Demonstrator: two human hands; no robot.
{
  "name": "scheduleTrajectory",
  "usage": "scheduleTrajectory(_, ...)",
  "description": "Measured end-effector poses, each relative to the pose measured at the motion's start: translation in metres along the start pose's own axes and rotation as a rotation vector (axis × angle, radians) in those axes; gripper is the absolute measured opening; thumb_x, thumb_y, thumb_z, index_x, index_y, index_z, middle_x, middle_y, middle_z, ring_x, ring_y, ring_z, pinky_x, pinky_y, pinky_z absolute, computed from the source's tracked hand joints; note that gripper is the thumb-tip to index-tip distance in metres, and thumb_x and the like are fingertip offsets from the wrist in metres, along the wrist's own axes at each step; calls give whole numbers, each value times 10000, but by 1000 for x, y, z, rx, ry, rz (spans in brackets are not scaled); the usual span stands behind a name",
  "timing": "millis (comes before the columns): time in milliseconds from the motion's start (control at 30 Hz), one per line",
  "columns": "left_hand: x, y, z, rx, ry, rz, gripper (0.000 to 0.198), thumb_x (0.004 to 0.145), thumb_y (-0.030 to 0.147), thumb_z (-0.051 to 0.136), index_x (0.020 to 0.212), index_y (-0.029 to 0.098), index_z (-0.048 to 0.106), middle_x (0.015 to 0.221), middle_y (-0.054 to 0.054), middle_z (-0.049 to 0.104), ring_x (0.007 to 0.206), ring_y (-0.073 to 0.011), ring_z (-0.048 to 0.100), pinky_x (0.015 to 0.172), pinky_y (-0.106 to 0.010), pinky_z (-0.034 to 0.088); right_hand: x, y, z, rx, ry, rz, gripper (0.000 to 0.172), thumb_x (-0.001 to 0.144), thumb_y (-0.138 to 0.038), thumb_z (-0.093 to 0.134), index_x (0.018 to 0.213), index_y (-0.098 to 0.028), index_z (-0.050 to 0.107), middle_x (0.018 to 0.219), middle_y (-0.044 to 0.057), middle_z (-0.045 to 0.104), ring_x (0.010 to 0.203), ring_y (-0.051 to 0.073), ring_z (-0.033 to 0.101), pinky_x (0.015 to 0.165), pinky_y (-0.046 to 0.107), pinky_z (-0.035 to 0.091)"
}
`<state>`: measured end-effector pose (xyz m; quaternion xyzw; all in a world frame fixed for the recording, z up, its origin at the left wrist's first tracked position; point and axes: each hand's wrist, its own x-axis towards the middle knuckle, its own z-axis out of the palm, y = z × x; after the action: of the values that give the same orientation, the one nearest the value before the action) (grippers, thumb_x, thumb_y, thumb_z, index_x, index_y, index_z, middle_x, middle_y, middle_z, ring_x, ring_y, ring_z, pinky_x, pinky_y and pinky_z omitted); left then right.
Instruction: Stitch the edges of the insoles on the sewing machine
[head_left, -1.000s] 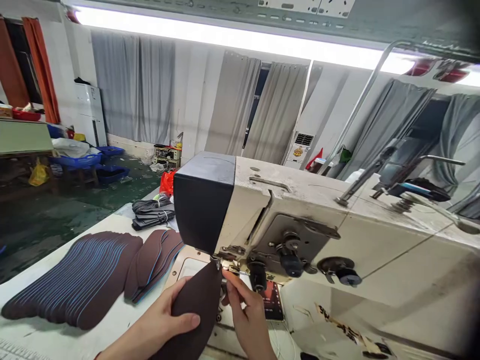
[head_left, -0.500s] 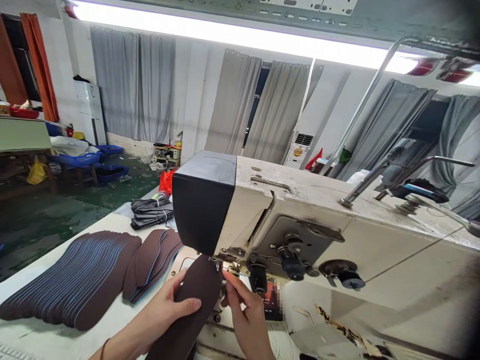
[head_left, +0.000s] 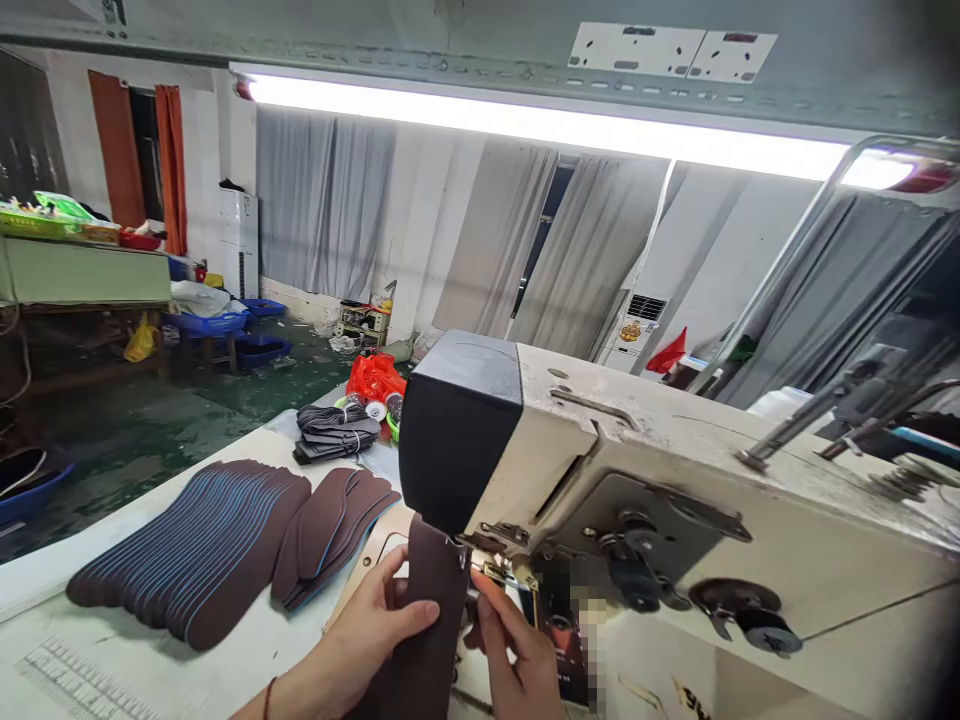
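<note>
A dark brown insole piece (head_left: 431, 620) runs up under the head of a cream and black sewing machine (head_left: 600, 470). My left hand (head_left: 375, 625) grips the piece from its left side, thumb across the top face. My right hand (head_left: 517, 650) pinches the piece's right edge by the needle area, fingers closed. The needle and presser foot are mostly hidden behind the piece and my fingers.
A long fanned row of brown insoles with blue edges (head_left: 195, 550) lies on the white table (head_left: 67, 660), with a smaller fan (head_left: 334, 530) beside it. A tied dark bundle (head_left: 336, 430) and a red bag (head_left: 375, 378) sit further back. A ruler strip (head_left: 82, 688) marks the table's near edge.
The view has shifted so everything sits further right and lower. The brown piece has moved up further under the machine head, and both hands have kept their hold on it.
</note>
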<state>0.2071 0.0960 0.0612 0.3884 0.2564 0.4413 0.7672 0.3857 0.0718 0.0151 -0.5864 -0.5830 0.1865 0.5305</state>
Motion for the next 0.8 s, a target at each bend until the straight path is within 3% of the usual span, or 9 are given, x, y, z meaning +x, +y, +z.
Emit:
scheduleTrajectory(67, -2, -2, 1, 36, 42, -9, 585, 637, 355, 815, 1124, 204, 528, 868, -51, 712, 741, -188, 671, 631, -256, 514, 0, 0, -1, -13, 5, -28, 373, 869, -493, 526, 1118, -282, 707, 596, -8, 688, 546, 117, 626, 597, 196, 494)
scheduleTrajectory(200, -3, -3, -3, 159, 87, -35, 624, 629, 363, 803, 1159, 210, 511, 802, -8, 678, 568, -90, 578, 414, -143, 352, 2, -3, -3, -12, 10, -80, 380, 866, -498, 529, 1094, -265, 722, 458, -14, 605, 566, 150, 642, 582, 211, 531)
scheduleTrajectory(367, 1, 6, -10, 219, 19, -119, 710, 599, 273, 777, 1238, 232, 469, 754, 27, 607, 549, -81, 535, 408, -147, 413, 4, -5, -4, 19, 11, -82, 388, 866, -496, 529, 1091, -248, 726, 524, 2, 656, 507, 134, 611, 508, 191, 501)
scheduleTrajectory(567, 16, 21, -14, 271, -60, -135, 756, 591, 165, 708, 1284, 230, 414, 794, 19, 614, 533, -64, 514, 417, -145, 396, 1, -7, -1, 81, 20, -5, 336, 858, -466, 551, 1089, -291, 720, 620, -13, 696, 552, 99, 606, 570, 167, 466)
scheduleTrajectory(667, 25, 26, -14, 290, -66, -99, 691, 574, 154, 698, 1221, 206, 462, 760, 22, 610, 551, -68, 507, 430, -149, 377, 0, -8, -1, 102, 39, 7, 336, 844, -479, 567, 1076, -293, 725, 593, -23, 670, 545, 96, 583, 579, 172, 461)
scheduleTrajectory(800, 38, 26, -12, 292, -18, -54, 455, 543, 161, 717, 942, 188, 501, 697, 33, 606, 532, -71, 511, 424, -161, 342, 0, -9, -1, 102, 23, 29, 373, 848, -505, 556, 1105, -284, 713, 549, -32, 633, 533, 96, 567, 598, 175, 459)
